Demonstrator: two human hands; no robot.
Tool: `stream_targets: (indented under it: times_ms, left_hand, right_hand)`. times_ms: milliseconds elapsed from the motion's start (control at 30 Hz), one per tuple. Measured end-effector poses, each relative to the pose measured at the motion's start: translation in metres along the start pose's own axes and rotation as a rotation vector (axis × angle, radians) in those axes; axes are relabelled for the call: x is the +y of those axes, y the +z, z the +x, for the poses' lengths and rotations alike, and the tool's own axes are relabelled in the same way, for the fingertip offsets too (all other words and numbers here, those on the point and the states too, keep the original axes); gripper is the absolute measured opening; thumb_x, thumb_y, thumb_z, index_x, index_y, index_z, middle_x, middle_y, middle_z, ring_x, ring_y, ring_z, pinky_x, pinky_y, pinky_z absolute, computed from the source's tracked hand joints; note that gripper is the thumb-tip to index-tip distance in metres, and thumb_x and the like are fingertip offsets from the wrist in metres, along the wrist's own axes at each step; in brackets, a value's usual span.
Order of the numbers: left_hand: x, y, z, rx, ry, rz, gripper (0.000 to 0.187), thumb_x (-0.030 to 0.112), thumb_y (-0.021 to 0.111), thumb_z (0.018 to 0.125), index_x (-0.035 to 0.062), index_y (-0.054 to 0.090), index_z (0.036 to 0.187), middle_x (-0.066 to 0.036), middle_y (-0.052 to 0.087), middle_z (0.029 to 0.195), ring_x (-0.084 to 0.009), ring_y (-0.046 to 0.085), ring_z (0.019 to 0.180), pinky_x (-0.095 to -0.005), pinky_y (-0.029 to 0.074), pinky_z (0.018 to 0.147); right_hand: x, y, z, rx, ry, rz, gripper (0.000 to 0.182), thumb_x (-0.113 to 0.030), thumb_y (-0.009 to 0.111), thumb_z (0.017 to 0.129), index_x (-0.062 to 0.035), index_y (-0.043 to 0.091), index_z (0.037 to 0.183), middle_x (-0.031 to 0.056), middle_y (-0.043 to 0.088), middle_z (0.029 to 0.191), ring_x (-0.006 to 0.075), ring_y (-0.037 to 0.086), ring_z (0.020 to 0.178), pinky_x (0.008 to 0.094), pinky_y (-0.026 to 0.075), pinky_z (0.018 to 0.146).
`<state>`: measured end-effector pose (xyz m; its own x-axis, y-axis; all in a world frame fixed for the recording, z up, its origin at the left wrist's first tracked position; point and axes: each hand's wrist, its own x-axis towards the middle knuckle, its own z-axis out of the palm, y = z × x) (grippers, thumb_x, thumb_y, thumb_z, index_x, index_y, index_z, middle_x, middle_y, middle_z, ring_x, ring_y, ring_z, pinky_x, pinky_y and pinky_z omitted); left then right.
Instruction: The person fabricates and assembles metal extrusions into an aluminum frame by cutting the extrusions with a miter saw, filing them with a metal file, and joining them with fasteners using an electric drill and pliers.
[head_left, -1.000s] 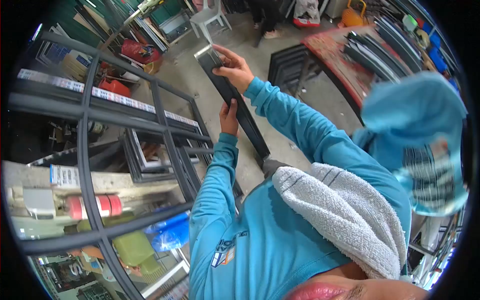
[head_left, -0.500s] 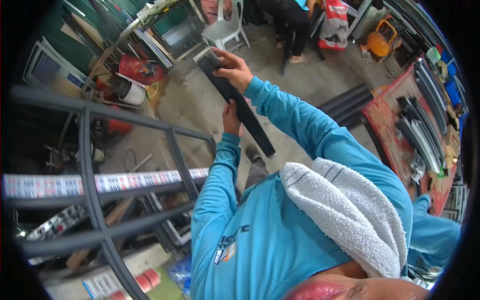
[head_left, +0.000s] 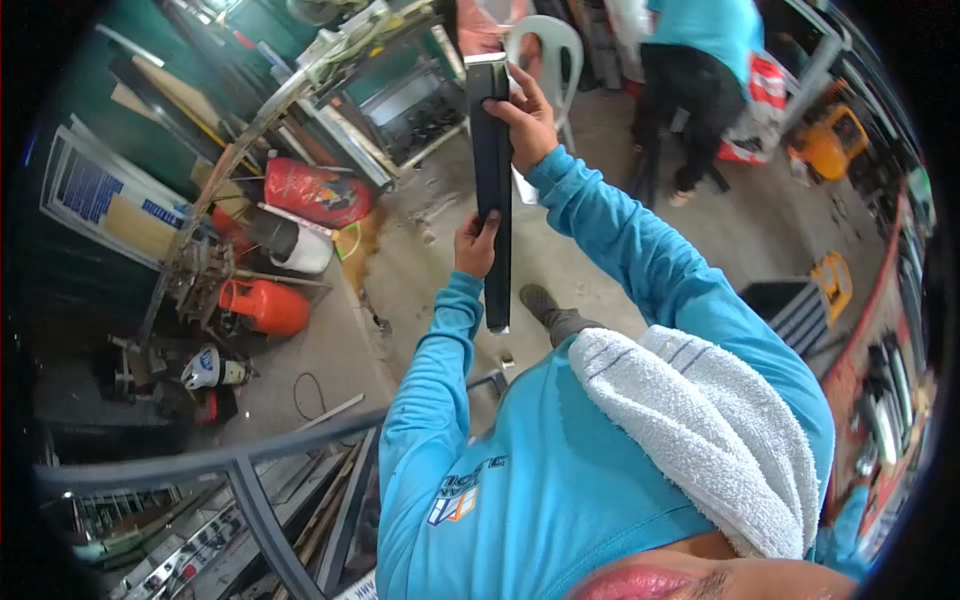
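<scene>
A long dark rectangular bar (head_left: 492, 165) with a pale upper end stands nearly upright in the view, in front of my body. My right hand (head_left: 530, 118) holds it near the upper end, thumb across its face and fingers at its right edge. Lower down, my left hand (head_left: 476, 245) grips the left edge of the same bar with the thumb on its face. The bar's lower end hangs free above the floor, beside my shoe (head_left: 539, 301).
A dark metal frame (head_left: 245, 480) lies at the lower left. Beyond it are a red gas cylinder (head_left: 272, 306) and a white bucket (head_left: 303, 248). Ahead stands a white chair (head_left: 560, 50). A co-worker (head_left: 700, 75) bends at the upper right, near a black-and-yellow object (head_left: 800, 300).
The bar has swung from slanting to nearly upright, with both hands still on it. The view has turned right and away from the frame, which now sits lower.
</scene>
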<state>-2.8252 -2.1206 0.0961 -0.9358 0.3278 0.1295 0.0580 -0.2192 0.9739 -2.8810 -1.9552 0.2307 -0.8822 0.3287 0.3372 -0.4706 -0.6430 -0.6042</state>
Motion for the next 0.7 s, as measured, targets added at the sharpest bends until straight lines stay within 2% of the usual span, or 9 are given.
stream_targets:
  times_ms: [133,233,300,367,400,467,533,600,700]
  left_hand:
    - [0.000,-0.112,0.090,0.157,0.052,0.251,0.029,0.028,0.064,0.095,0.0010,0.066,0.105,0.004,0.061,0.084,-0.0045,0.051,0.074,-0.0211,0.040,0.065]
    - [0.038,-0.189,0.130,0.249,-0.006,0.247,0.033,0.031,0.064,0.095,-0.0010,0.065,0.105,0.001,0.064,0.086,-0.0079,0.054,0.077,-0.0241,0.044,0.068]
    - [0.042,-0.259,0.154,0.330,0.024,0.401,0.036,0.032,0.062,0.096,-0.0026,0.064,0.106,-0.003,0.067,0.088,-0.0114,0.057,0.081,-0.0273,0.046,0.072]
    - [0.065,-0.314,0.182,0.395,0.076,0.621,0.036,0.031,0.062,0.095,-0.0030,0.064,0.107,-0.007,0.069,0.090,-0.0130,0.058,0.084,-0.0301,0.047,0.077]
    - [0.076,-0.341,0.201,0.387,0.072,0.683,0.036,0.031,0.062,0.095,-0.0028,0.064,0.108,-0.008,0.068,0.089,-0.0130,0.058,0.083,-0.0304,0.048,0.077]
    - [0.087,-0.399,0.234,0.364,0.049,0.811,0.037,0.032,0.063,0.095,-0.0024,0.063,0.108,-0.009,0.068,0.088,-0.0129,0.059,0.083,-0.0309,0.048,0.077]
    - [0.091,-0.458,0.277,0.305,0.024,0.789,0.037,0.032,0.064,0.094,-0.0018,0.063,0.107,-0.010,0.068,0.087,-0.0135,0.059,0.081,-0.0310,0.048,0.076]
    - [0.104,-0.505,0.328,0.266,0.002,0.785,0.035,0.032,0.064,0.093,-0.0012,0.063,0.104,-0.012,0.068,0.085,-0.0164,0.061,0.077,-0.0319,0.048,0.074]
    - [0.120,-0.571,0.412,0.195,0.048,0.858,0.033,0.031,0.063,0.093,-0.0006,0.062,0.100,-0.014,0.066,0.081,-0.0179,0.060,0.074,-0.0340,0.048,0.070]
  right_hand:
    - [0.119,0.041,0.108,-0.034,0.097,0.020,0.067,0.008,0.064,0.078,-0.0062,0.041,0.140,0.0137,0.065,0.102,0.0210,0.065,0.091,0.0346,0.055,0.080]
    - [0.208,0.086,0.160,-0.065,0.173,0.023,0.068,0.003,0.068,0.078,-0.0049,0.038,0.138,0.0123,0.065,0.097,0.0203,0.065,0.085,0.0307,0.054,0.075]
    - [0.246,0.122,0.187,-0.112,0.270,-0.111,0.070,0.002,0.071,0.076,-0.0044,0.038,0.138,0.0121,0.065,0.097,0.0203,0.064,0.085,0.0304,0.052,0.076]
    - [0.308,0.141,0.226,-0.151,0.318,-0.203,0.069,0.002,0.072,0.075,-0.0035,0.040,0.136,0.0128,0.065,0.098,0.0212,0.064,0.089,0.0336,0.052,0.082]
    - [0.336,0.150,0.245,-0.189,0.321,-0.069,0.070,0.000,0.074,0.074,0.0003,0.040,0.134,0.0136,0.065,0.101,0.0219,0.064,0.093,0.0357,0.050,0.087]
    - [0.379,0.167,0.285,-0.190,0.390,-0.121,0.070,-0.001,0.075,0.073,0.0027,0.040,0.133,0.0143,0.065,0.102,0.0220,0.064,0.095,0.0353,0.051,0.087]
    - [0.424,0.180,0.321,-0.187,0.424,-0.167,0.067,-0.002,0.075,0.072,0.0053,0.041,0.130,0.0140,0.065,0.103,0.0217,0.064,0.095,0.0339,0.051,0.086]
    - [0.489,0.183,0.366,-0.140,0.401,-0.117,0.065,-0.002,0.074,0.072,0.0047,0.043,0.129,0.0132,0.065,0.101,0.0215,0.064,0.094,0.0340,0.051,0.085]
    - [0.540,0.199,0.432,-0.054,0.409,-0.134,0.060,-0.005,0.076,0.071,0.0038,0.048,0.124,0.0122,0.064,0.100,0.0213,0.064,0.092,0.0343,0.052,0.084]
